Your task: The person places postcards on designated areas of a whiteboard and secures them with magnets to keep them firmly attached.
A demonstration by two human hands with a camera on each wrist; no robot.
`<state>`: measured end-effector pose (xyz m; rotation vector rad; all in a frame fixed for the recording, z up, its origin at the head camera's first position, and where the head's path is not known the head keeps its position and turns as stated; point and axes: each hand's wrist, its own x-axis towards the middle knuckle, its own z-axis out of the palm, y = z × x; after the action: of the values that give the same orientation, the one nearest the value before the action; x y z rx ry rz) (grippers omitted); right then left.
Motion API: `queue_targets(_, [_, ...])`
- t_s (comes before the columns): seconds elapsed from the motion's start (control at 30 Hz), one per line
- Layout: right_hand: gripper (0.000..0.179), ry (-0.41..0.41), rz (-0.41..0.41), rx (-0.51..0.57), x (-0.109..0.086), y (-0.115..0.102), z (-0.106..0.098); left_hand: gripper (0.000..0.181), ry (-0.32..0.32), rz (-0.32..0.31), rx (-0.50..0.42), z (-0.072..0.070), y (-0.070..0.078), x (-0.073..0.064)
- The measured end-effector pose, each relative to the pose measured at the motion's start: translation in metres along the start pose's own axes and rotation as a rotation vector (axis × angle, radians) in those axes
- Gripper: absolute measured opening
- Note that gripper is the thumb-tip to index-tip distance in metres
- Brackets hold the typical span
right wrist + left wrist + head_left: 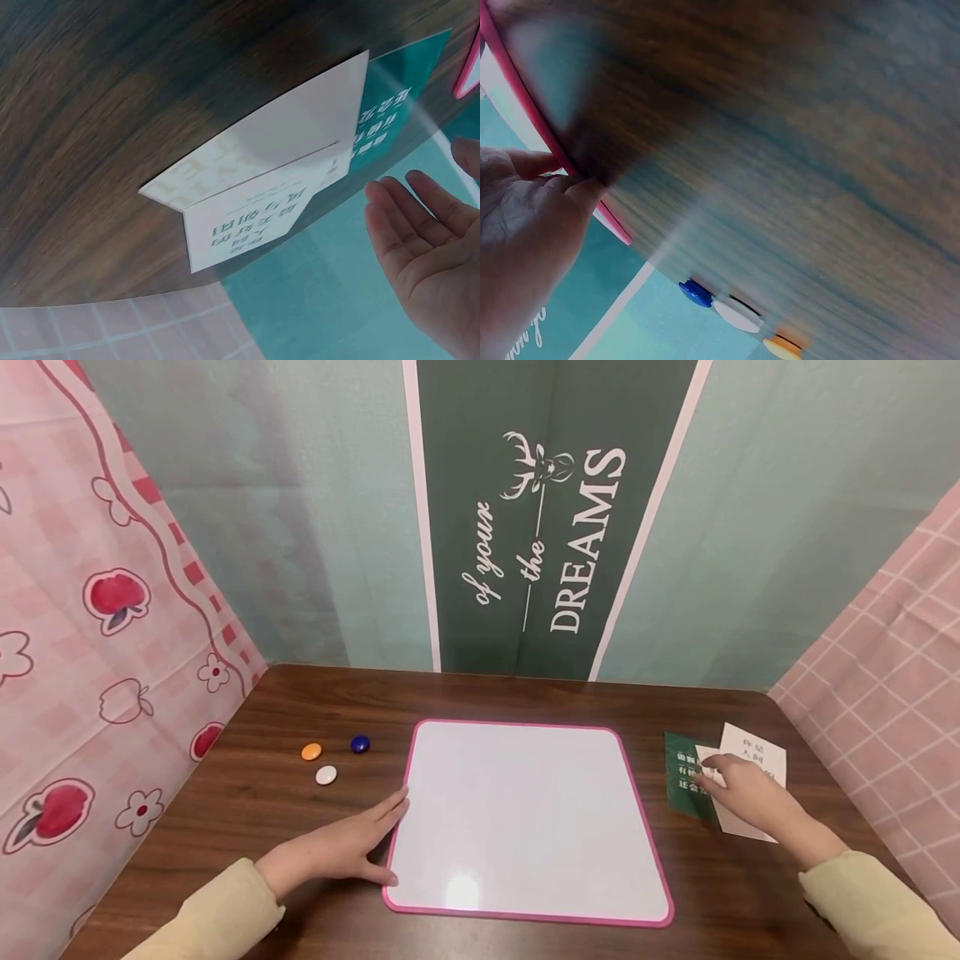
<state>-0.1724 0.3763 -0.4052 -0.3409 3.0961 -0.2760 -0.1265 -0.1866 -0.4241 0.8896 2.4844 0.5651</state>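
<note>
A blank whiteboard (517, 818) with a pink rim lies on the table. My left hand (348, 847) rests at its left edge, fingers extended and thumb spread toward the near corner. In the left wrist view the fingertips touch the pink rim (526, 101). On the right, my right hand (753, 789) hovers over overlapping cards, its fingers loosely bent with nothing between them. These are a green card (678, 797) with white writing, a white card (759, 752) with dark writing, and a pale card (292, 120) with faint lettering. The right wrist view shows the palm apart from them.
Left of the whiteboard lie three round magnet-like buttons: orange (311, 752), blue (360, 744) and white (326, 775). A green printed curtain (480, 643) hangs behind the wooden table (360, 689). Pink patterned cloths hang at both sides.
</note>
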Motion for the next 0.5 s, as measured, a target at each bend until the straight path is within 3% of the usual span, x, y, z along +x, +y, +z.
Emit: queue_targets(0.5, [0.033,0.101,0.040,-0.018,0.001,0.030,-0.004,0.103,0.014,0.047,0.118,0.007,-0.002,-0.001])
